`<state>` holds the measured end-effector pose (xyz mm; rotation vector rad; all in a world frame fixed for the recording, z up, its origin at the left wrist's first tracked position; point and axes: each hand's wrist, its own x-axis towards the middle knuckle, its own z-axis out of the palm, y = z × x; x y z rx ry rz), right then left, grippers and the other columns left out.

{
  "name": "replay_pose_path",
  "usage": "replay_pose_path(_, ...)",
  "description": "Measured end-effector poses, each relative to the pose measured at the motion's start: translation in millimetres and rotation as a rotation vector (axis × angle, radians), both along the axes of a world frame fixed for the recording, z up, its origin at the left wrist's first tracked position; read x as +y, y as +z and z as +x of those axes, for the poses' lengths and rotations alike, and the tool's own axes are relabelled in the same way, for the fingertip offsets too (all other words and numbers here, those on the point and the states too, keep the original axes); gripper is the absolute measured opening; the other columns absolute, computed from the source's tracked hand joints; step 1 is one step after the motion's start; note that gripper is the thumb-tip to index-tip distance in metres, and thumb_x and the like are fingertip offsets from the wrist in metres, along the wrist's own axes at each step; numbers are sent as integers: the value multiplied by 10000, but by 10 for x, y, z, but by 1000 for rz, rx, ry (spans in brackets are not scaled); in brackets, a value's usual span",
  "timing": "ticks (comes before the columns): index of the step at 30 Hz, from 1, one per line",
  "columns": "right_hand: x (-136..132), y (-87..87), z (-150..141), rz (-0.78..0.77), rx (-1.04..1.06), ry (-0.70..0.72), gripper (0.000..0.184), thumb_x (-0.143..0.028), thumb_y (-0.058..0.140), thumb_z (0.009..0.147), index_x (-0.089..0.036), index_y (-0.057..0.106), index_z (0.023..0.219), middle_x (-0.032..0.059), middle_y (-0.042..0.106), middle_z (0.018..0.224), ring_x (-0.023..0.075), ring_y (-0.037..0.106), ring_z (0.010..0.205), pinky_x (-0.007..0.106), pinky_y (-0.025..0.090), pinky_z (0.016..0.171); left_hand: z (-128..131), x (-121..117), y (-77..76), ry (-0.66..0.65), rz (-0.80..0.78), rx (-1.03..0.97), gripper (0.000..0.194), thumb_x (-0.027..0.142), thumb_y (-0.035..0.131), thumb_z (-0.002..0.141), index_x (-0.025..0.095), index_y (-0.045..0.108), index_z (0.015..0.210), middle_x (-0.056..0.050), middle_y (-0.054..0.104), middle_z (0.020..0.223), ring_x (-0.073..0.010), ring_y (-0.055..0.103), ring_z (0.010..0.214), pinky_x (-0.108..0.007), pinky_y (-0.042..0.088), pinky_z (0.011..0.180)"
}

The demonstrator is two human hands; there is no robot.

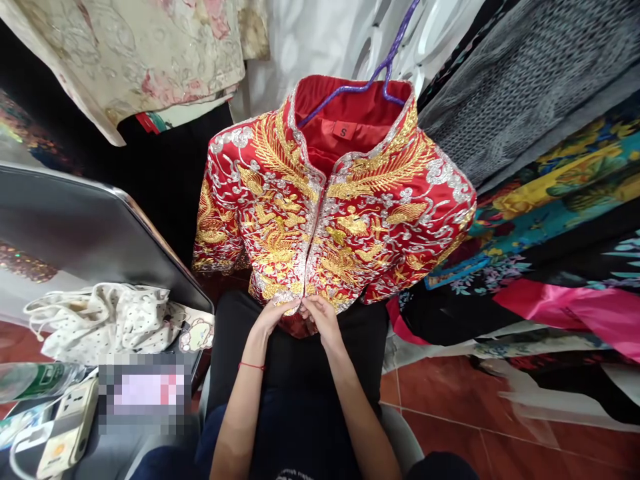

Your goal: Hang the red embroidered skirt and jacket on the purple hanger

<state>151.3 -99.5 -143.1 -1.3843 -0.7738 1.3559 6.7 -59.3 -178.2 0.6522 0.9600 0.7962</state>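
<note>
A red jacket [350, 220], thickly embroidered in gold and silver, hangs in front of me on a purple hanger [345, 90]. Its stand collar is open at the neck, and a tag marked S [345, 130] shows inside. Down the chest the two front edges lie together. At the bottom of that front opening, my left hand [277, 313] pinches the hem on its side, thumb on top. My right hand [321, 315] grips the hem close beside it, with fingers bent at the edge. The fingertips nearly meet, and whatever small fastening lies between them is hidden.
Garments hang on both sides, among them a grey knit [525, 93] and a cream floral piece [165, 60]. At left a dark chair [95, 227] holds a dotted cloth bag [107, 320], a power strip [70, 427] and a plastic bottle [43, 380].
</note>
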Motion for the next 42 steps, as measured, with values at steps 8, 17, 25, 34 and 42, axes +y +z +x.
replay_pose_path(8, 58, -88, 22, -30, -23, 64, 396, -552, 769, 655, -178, 647, 696, -11, 641, 525, 81, 492, 388, 228, 371, 446, -58, 12, -85, -23, 40, 41, 508, 355, 897, 616, 106, 761, 1037, -132, 769, 1068, -250, 704, 985, -383, 488, 987)
replay_pose_path(17, 167, -221, -2, -66, 1, 45, 316, -474, 794, 592, -188, 662, 619, 4, 671, 540, 97, 539, 425, 226, 413, 461, -26, 24, -108, 46, 40, 133, 465, 359, 906, 572, 107, 775, 941, -131, 780, 1002, -272, 713, 968, -401, 499, 977)
replay_pose_path(25, 178, -318, -94, -191, 101, 26, 329, -430, 782, 543, -144, 734, 700, 72, 739, 648, 92, 580, 440, 170, 299, 409, -57, 28, -106, 156, 44, 196, 455, 330, 918, 533, 129, 769, 913, -111, 784, 980, -256, 719, 929, -391, 512, 958)
replay_pose_path(34, 214, -294, -351, -72, 126, -253, 237, -418, 673, 536, -188, 632, 581, 9, 659, 541, 89, 502, 440, 224, 360, 448, 16, 13, -111, 188, -29, 211, 373, 287, 925, 506, 126, 750, 793, -105, 783, 846, -278, 730, 902, -403, 541, 923)
replay_pose_path(42, 315, -196, -396, -39, 167, -312, 187, -367, 663, 555, -192, 596, 563, -5, 636, 523, 90, 487, 422, 244, 394, 483, 12, 18, -79, 218, -26, 204, 404, 287, 930, 496, 127, 755, 823, -113, 787, 905, -303, 725, 975, -424, 528, 966)
